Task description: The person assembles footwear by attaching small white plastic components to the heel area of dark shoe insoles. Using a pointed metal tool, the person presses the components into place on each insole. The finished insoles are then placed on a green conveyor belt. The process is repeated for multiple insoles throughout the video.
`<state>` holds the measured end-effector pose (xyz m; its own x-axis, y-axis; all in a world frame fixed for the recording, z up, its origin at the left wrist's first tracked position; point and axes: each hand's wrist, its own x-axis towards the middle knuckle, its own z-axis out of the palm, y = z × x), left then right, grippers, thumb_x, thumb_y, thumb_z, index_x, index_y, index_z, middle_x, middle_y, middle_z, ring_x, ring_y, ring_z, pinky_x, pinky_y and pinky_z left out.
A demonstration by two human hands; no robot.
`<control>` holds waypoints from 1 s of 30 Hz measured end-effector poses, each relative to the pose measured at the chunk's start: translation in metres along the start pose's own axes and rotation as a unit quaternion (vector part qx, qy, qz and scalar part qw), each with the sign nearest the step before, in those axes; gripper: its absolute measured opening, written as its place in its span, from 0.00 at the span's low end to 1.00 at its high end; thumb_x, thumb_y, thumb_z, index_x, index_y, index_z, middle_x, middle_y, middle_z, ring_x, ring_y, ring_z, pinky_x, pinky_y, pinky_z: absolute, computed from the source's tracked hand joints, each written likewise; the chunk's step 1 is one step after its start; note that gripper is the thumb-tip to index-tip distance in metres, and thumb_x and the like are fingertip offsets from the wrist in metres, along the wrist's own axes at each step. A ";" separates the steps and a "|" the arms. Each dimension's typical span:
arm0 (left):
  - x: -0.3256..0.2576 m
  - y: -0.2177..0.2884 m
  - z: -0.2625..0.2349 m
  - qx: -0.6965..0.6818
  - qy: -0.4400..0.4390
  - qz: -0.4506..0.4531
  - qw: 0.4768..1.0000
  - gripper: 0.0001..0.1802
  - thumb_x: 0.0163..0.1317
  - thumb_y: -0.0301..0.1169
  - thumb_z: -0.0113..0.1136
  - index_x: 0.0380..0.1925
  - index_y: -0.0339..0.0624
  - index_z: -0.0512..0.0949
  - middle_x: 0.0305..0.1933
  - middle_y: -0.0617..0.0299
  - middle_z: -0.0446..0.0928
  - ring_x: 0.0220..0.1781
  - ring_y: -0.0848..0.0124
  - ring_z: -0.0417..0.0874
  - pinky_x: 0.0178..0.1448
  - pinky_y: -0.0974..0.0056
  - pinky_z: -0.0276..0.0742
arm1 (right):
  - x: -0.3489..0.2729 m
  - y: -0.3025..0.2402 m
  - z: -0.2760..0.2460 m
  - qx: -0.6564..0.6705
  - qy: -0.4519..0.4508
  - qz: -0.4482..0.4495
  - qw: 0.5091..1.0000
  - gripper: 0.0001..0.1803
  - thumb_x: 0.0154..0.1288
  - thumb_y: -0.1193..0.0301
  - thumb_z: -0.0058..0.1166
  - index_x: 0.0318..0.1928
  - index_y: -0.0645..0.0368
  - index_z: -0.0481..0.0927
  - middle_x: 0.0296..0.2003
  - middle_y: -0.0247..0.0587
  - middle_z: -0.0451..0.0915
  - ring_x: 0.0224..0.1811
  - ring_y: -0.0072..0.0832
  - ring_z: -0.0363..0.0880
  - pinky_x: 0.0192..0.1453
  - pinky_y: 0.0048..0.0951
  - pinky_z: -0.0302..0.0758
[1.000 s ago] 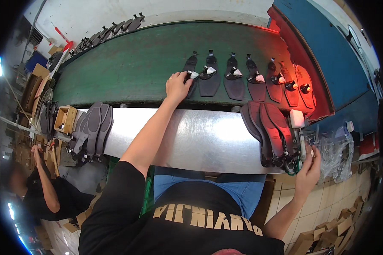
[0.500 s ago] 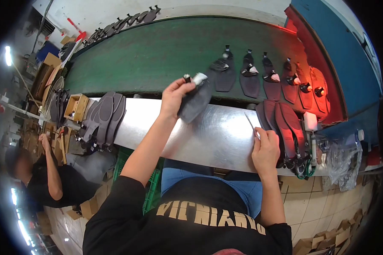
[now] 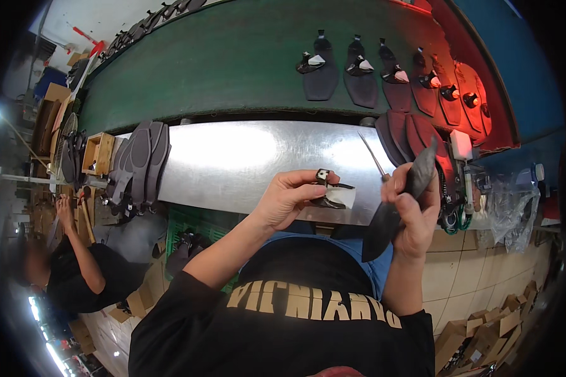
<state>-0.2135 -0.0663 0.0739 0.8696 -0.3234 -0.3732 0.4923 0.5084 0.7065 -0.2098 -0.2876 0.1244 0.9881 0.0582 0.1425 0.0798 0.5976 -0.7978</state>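
Observation:
My left hand (image 3: 289,200) pinches a small black shoe strap piece (image 3: 326,202) with a white pad tucked in it, above the near edge of the metal table (image 3: 226,151). To its right, my right hand (image 3: 420,217) grips a dark shoe sole (image 3: 382,231), tilted and seen nearly edge-on. The same hand also holds a thin pointed tool (image 3: 372,152) whose tip points away over the table. Whether the strap piece and the sole are joined cannot be seen; they appear apart. Stacked dark soles (image 3: 393,135) lie just beyond my right hand.
Across the table runs a green belt (image 3: 201,75), with a row of soles and strap pieces (image 3: 361,81) reaching into red light. More soles (image 3: 141,157) and a wooden box (image 3: 99,154) stand at left. A green crate (image 3: 198,220) sits below; a co-worker (image 3: 82,270) is at far left.
The sole has come from my left hand near the belt to my right hand. My left hand has drawn back toward me with the strap piece. My right hand still keeps the tool.

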 end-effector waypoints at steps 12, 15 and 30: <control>-0.020 -0.006 -0.016 0.013 -0.026 0.103 0.994 0.15 0.56 0.20 0.63 0.45 0.38 0.78 0.53 0.46 0.78 0.47 0.64 0.85 0.48 0.60 0.87 | -0.046 0.027 0.004 -0.369 -0.047 0.010 0.928 0.26 0.51 0.81 0.65 0.53 0.68 0.77 0.44 0.46 0.82 0.46 0.28 0.80 0.53 0.26 0.73; -0.021 -0.008 -0.018 0.037 -0.042 0.108 0.993 0.16 0.55 0.20 0.65 0.45 0.38 0.78 0.53 0.43 0.78 0.50 0.63 0.84 0.50 0.58 0.86 | -0.055 0.032 0.001 -0.352 -0.038 0.008 0.935 0.24 0.52 0.82 0.64 0.53 0.67 0.78 0.44 0.47 0.82 0.46 0.30 0.81 0.53 0.26 0.73; -0.022 -0.006 -0.011 0.024 -0.065 0.115 0.991 0.17 0.53 0.16 0.64 0.44 0.36 0.79 0.52 0.46 0.79 0.50 0.67 0.83 0.55 0.62 0.81 | -0.059 0.038 0.002 -0.322 -0.058 0.004 0.945 0.22 0.52 0.83 0.63 0.50 0.67 0.80 0.43 0.47 0.83 0.44 0.29 0.82 0.51 0.25 0.74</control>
<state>-0.2353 -0.0535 0.0717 0.9444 -0.3062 -0.1203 0.2769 0.5424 0.7932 -0.2655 -0.2668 0.0871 0.9710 0.1692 0.1690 0.1734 -0.0111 -0.9848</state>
